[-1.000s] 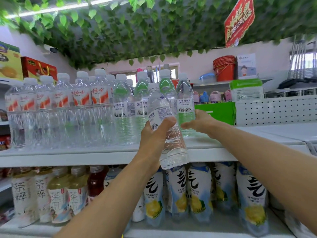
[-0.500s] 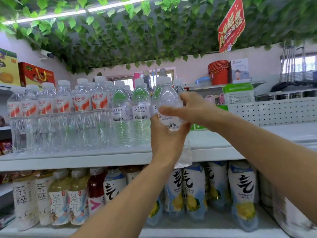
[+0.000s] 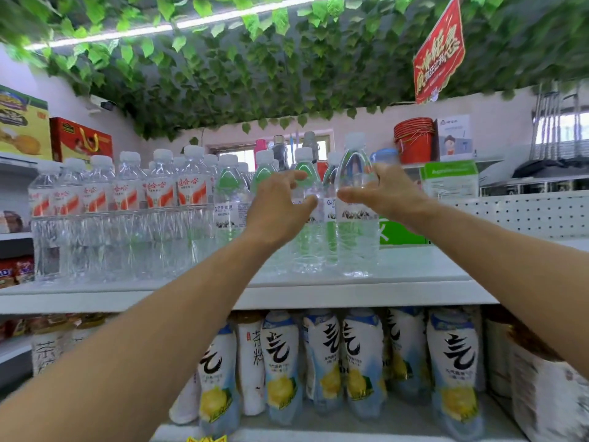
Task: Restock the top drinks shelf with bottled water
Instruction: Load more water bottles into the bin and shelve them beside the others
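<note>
A clear water bottle [image 3: 357, 237] with a white cap stands upright on the white top shelf [image 3: 366, 293], at the right end of the row of water bottles [image 3: 159, 218]. My right hand [image 3: 387, 194] holds it at the shoulder, thumb across the front and fingers behind. Just to its left, my left hand [image 3: 280, 207] hovers with fingers spread and holds nothing, in front of the green-labelled bottles [image 3: 231, 199]. Red-labelled bottles [image 3: 127, 199] fill the shelf's left part.
Bare shelf surface lies to the right of the placed bottle, backed by a green box [image 3: 400, 232] and a white perforated panel [image 3: 522, 213]. The lower shelf holds lemon drink bottles [image 3: 360, 362] and tea bottles [image 3: 253, 362]. Leafy vines [image 3: 255, 74] hang overhead.
The bottle went from being held in both hands in front of the shelf edge to standing on the top shelf. My left hand let go and opened; my right hand stays on the bottle.
</note>
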